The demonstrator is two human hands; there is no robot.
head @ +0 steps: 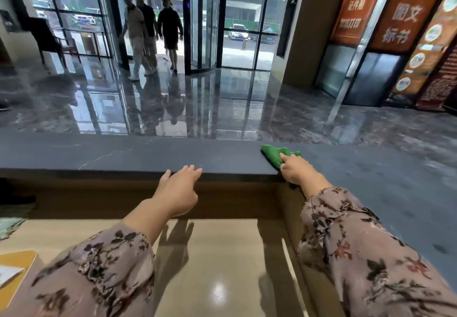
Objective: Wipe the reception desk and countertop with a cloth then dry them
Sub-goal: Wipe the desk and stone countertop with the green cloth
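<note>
Green cloth [275,154] on countertop [123,154], beneath right hand [298,172] fingers [285,157], left hand [178,193] apart

Two hands: left hand [176,194], right hand [298,170]. One green cloth [273,154]. Three people [148,27]. One chair [45,38]. Three signs [351,5].
</note>
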